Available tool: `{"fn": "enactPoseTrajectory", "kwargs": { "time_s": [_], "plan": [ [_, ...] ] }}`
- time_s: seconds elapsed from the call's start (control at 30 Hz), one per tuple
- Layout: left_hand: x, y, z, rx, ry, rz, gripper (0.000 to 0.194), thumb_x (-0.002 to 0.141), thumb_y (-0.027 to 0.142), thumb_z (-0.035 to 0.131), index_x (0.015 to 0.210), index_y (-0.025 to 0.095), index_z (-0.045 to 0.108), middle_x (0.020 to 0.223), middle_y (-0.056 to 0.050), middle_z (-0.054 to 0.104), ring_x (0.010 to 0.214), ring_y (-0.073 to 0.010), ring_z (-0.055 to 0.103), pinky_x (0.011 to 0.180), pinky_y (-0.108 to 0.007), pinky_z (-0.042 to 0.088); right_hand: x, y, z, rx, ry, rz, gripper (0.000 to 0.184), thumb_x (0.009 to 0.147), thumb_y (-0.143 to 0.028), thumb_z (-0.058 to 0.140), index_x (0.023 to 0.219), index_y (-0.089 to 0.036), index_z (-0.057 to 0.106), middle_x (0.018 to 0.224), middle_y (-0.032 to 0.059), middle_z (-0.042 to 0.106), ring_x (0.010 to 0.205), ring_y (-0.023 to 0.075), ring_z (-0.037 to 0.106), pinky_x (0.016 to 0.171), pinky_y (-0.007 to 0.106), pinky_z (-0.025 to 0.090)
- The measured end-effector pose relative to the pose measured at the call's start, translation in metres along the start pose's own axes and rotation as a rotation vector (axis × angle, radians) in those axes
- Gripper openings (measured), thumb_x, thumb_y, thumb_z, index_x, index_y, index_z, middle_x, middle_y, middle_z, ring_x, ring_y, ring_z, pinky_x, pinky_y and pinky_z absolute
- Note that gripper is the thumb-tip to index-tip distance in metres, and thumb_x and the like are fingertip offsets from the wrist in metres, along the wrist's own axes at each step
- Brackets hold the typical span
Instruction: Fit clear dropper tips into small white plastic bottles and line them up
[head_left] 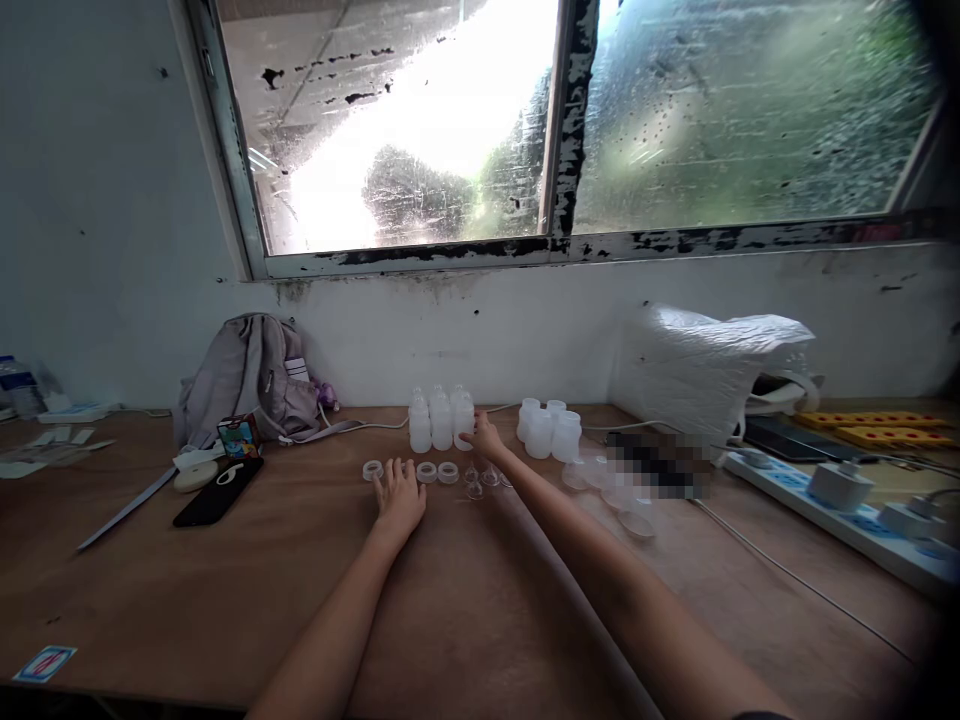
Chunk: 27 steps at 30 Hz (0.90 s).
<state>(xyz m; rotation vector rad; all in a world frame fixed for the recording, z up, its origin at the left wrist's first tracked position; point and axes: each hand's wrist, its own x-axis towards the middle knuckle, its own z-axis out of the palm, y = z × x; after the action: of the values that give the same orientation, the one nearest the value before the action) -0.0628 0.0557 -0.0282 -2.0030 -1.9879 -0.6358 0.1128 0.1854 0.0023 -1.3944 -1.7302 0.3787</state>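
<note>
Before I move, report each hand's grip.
Left hand: open, fingers spread among white plastic rings.
Right hand: fingers at a translucent white plastic bottle; whether its grip is closed cannot be told.

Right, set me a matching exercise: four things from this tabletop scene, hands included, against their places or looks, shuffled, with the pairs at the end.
1. Backpack
2. Left hand
3. Right hand
4. Power strip

A. At the right end of the nozzle-topped bottles
B. White and blue, with white plugs in it
C. At the row of whitish rings
D. Greyish, slumped near the wall

Pairs: 1-D, 2-C, 3-A, 4-B
</note>
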Motion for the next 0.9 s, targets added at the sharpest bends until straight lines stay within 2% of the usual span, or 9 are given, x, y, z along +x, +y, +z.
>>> {"fn": "enactPoseTrajectory", "kwargs": {
  "time_s": [0.13,0.23,0.3,0.37,0.5,0.67,0.77,0.9],
  "plan": [
    [0.0,-0.001,-0.001,0.033,-0.007,0.004,0.029,0.077,0.025,0.038,0.1,0.012,0.049,0.111,-0.017,0.049,0.113,-0.0304,0.032,0.09,-0.054,0.023,-0.017,-0.012,-0.011,0.015,0.135,-0.05,0.028,0.069,-0.021,0.048,0.095,-0.014,0.044,0.098,0.0123,0.052,0.091,0.0212,0.051,0.078,0.033,0.038],
    [-0.002,0.001,-0.004,0.053,0.022,0.006,0.023,0.078,0.021,0.037,0.094,0.012,0.051,0.105,-0.017,0.051,0.111,-0.0299,0.035,0.089,-0.052,0.025,-0.047,-0.021,-0.025,0.004,0.152,-0.17,0.017,0.075,-0.018,0.037,0.086,-0.016,0.049,0.094,0.009,0.052,0.086,0.0174,0.051,0.076,0.029,0.038],
    [-0.003,0.005,-0.007,0.04,0.044,0.017,0.021,0.078,0.021,0.037,0.091,0.012,0.05,0.101,-0.015,0.052,0.105,-0.0282,0.039,0.088,-0.05,0.027,-0.074,-0.024,-0.033,-0.071,0.089,-0.291,0.015,0.075,-0.017,0.037,0.081,-0.017,0.051,0.084,0.0067,0.053,0.076,0.0161,0.051,0.071,0.027,0.039],
    [-0.004,0.01,-0.011,0.004,0.077,0.043,0.02,0.079,0.023,0.036,0.091,0.014,0.049,0.097,-0.013,0.052,0.099,-0.026,0.043,0.086,-0.046,0.029,-0.102,-0.022,-0.037,-0.164,-0.004,-0.333,0.016,0.075,-0.018,0.038,0.085,-0.018,0.051,0.083,0.0057,0.053,0.073,0.0159,0.051,0.067,0.027,0.039],
    [-0.007,0.021,-0.018,-0.101,0.141,0.129,0.019,0.081,0.03,0.037,0.087,0.017,0.048,0.091,-0.008,0.053,0.092,-0.0224,0.045,0.083,-0.04,0.033,-0.144,-0.011,-0.035,-0.346,-0.135,-0.381,0.022,0.076,-0.018,0.041,0.095,-0.02,0.052,0.098,0.0083,0.051,0.085,0.0179,0.05,0.075,0.03,0.038],
    [-0.012,0.034,-0.02,-0.249,0.152,0.247,0.017,0.081,0.031,0.038,0.086,0.018,0.047,0.087,-0.005,0.053,0.087,-0.0188,0.047,0.08,-0.034,0.035,-0.151,-0.006,-0.028,-0.415,-0.168,-0.409,0.025,0.08,-0.02,0.038,0.099,-0.021,0.054,0.108,0.0093,0.049,0.099,0.021,0.046,0.084,0.037,0.034],
    [-0.012,0.038,-0.024,-0.291,0.171,0.309,0.016,0.08,0.029,0.039,0.089,0.019,0.047,0.09,-0.004,0.054,0.089,-0.0184,0.047,0.082,-0.034,0.034,-0.149,-0.009,-0.031,-0.303,-0.168,-0.451,0.028,0.077,-0.015,0.041,0.101,-0.019,0.055,0.104,0.0099,0.051,0.096,0.0194,0.048,0.083,0.035,0.036],
    [-0.011,0.037,-0.03,-0.318,0.192,0.347,0.018,0.081,0.029,0.039,0.092,0.018,0.048,0.092,-0.005,0.054,0.091,-0.0185,0.047,0.082,-0.033,0.034,-0.153,-0.019,-0.039,-0.116,-0.266,-0.623,0.032,0.072,-0.012,0.047,0.101,-0.02,0.055,0.103,0.0078,0.052,0.094,0.0178,0.049,0.083,0.031,0.038]
  ]
}}
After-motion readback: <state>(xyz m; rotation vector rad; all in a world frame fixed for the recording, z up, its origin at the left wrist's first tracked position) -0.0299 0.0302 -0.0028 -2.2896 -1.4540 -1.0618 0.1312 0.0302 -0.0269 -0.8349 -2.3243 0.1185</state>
